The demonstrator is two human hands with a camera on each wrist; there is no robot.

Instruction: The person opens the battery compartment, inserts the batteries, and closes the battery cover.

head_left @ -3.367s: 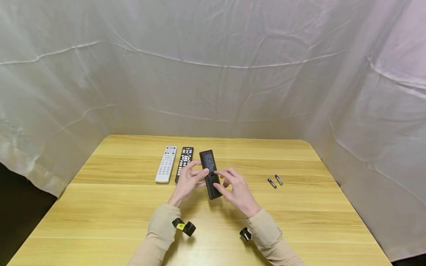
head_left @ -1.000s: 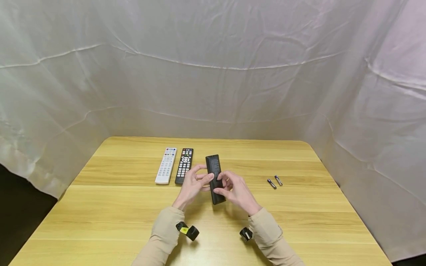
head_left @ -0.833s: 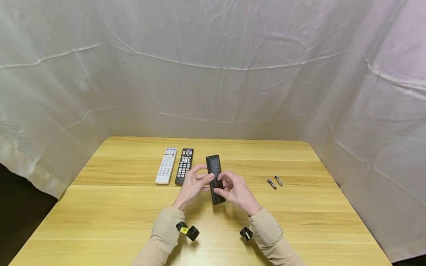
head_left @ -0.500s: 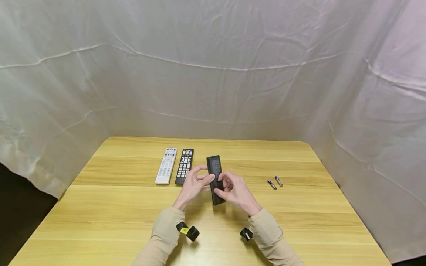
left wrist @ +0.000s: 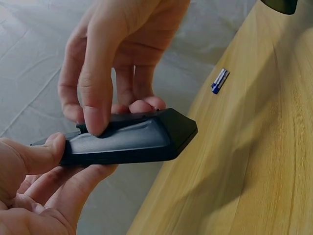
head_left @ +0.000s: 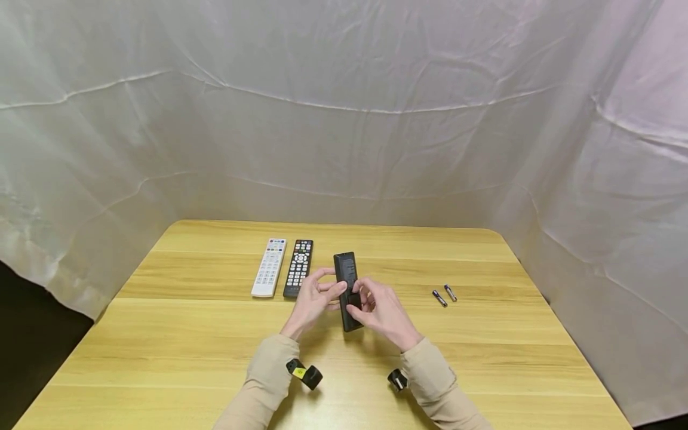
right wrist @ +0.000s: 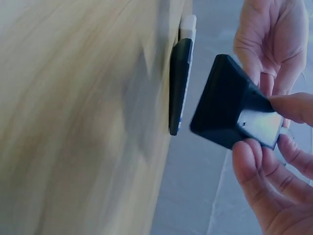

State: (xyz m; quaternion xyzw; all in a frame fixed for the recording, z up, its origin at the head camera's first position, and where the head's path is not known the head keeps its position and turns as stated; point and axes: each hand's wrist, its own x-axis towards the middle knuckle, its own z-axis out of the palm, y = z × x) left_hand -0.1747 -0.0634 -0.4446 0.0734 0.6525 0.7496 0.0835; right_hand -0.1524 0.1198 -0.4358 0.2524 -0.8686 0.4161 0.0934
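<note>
A black remote control (head_left: 344, 266) is held back side up over the table, its far end tilted slightly left. My left hand (head_left: 313, 301) grips it from the left, thumb on the back and fingers underneath. From the right, my right hand (head_left: 383, 307) pinches the battery cover (head_left: 354, 300) between thumb and index finger, the other fingers at the remote's side. In the left wrist view, a small raised edge shows by the right index finger on the remote (left wrist: 132, 144). The remote's button side is hidden. In the right wrist view its slanted end (right wrist: 215, 105) faces the camera.
To the left lie a white remote (head_left: 269, 269) and a second black remote (head_left: 298, 269), both buttons up. Two small batteries, one left (head_left: 439, 298) and one right (head_left: 450, 292), lie on the right of the wooden table (head_left: 161, 346). Pale curtains (head_left: 344, 149) surround it.
The black remote and both hands have shifted slightly right and nearer. The battery cover now stands raised between my right thumb and index finger. The other remotes and batteries have stayed put.
</note>
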